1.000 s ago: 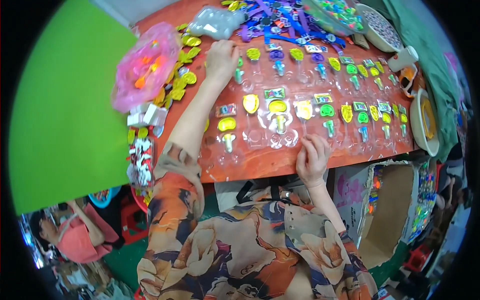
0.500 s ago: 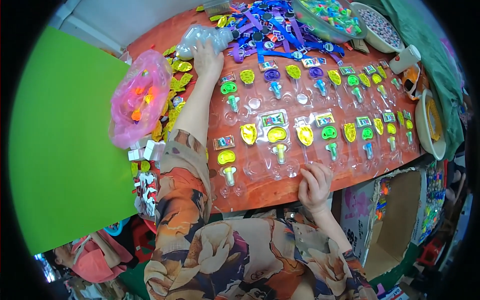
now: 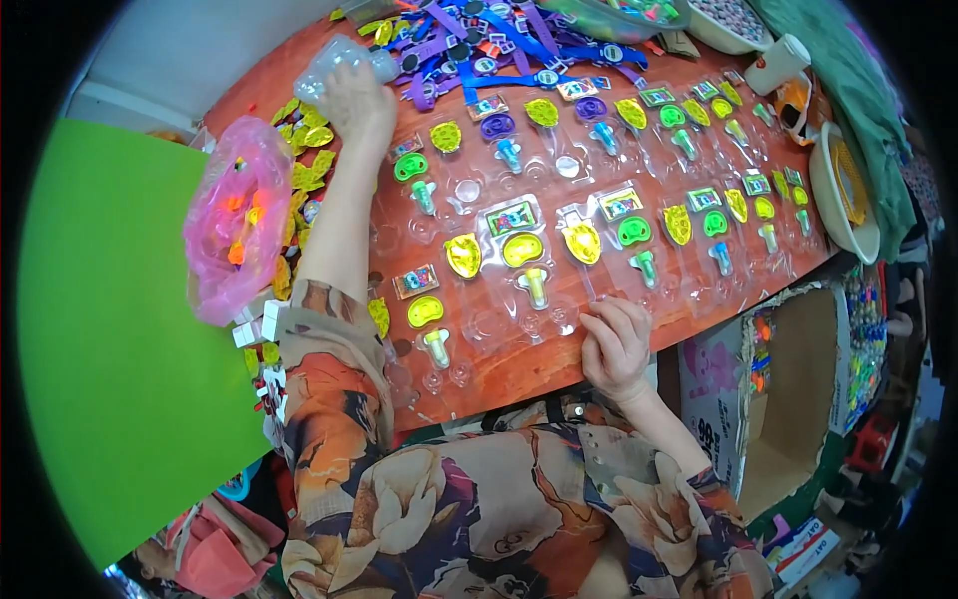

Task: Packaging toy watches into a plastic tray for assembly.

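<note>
My left hand (image 3: 359,105) reaches to the far left of the table, its fingers closed over some clear moulded plastic blister shells (image 3: 319,75). At the front edge my right hand (image 3: 617,349) rests with curled fingers; nothing shows in it. Just beyond it, two rows of clear blister trays (image 3: 489,324) spread over the table. Their hollows hold yellow foil pieces (image 3: 582,243), pacifier-shaped plastic pieces (image 3: 634,231), small capped tubes (image 3: 647,268) and flat printed packets (image 3: 621,204). The nearest left tray has a yellow pacifier-shaped piece (image 3: 425,311) and no foil piece.
Blue and purple toy watches (image 3: 469,60) pile up at the back. Beside them stand a tub of colourful pieces (image 3: 609,20) and a white basin (image 3: 728,30). A pink plastic bag (image 3: 235,290) lies left, next to gold foil pieces (image 3: 314,175). An open carton (image 3: 788,429) stands lower right.
The whole view has shifted, so the table lies further left and higher. My left hand stays on the clear shells, and my right hand remains at the front edge.
</note>
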Action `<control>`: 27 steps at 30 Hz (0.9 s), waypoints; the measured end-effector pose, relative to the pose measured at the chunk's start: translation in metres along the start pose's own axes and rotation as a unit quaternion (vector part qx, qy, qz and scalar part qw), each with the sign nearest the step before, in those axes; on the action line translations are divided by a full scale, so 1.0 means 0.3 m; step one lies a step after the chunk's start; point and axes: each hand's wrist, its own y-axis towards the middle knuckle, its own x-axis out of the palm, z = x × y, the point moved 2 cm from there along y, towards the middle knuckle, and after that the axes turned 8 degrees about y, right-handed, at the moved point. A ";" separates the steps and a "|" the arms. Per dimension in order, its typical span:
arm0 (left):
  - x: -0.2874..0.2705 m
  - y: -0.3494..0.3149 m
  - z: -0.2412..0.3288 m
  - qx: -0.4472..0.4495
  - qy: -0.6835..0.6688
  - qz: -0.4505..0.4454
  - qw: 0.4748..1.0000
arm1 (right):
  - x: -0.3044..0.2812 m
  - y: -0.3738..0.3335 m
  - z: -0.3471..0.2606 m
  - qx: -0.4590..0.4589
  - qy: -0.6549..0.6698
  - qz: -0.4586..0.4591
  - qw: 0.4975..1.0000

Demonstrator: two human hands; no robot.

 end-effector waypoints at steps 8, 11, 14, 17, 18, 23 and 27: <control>0.128 -0.026 0.086 -0.109 -0.185 -0.197 0.957 | 0.006 -0.005 -0.013 -0.006 0.019 0.008 1.000; 0.158 -0.024 -0.032 -0.327 -0.494 -0.208 0.779 | 0.012 -0.007 -0.028 -0.009 0.029 0.010 0.999; 0.014 -0.043 -0.036 -0.411 -0.653 -0.219 0.598 | 0.000 -0.014 -0.020 -0.006 0.020 0.006 1.000; -0.125 -0.098 -0.078 -0.340 -0.784 -0.296 0.426 | 0.009 -0.003 -0.036 -0.022 0.032 0.017 0.999; -0.177 -0.138 -0.059 -0.328 -0.799 -0.300 0.406 | 0.012 -0.001 -0.037 -0.040 0.043 0.021 0.998; -0.482 -0.383 0.184 -0.320 -0.831 -0.368 0.267 | -0.099 0.009 -0.022 -0.005 0.110 0.073 0.991; -0.782 -0.596 0.346 -0.201 -0.774 -0.482 0.359 | -0.171 0.032 -0.066 0.219 0.494 0.070 0.839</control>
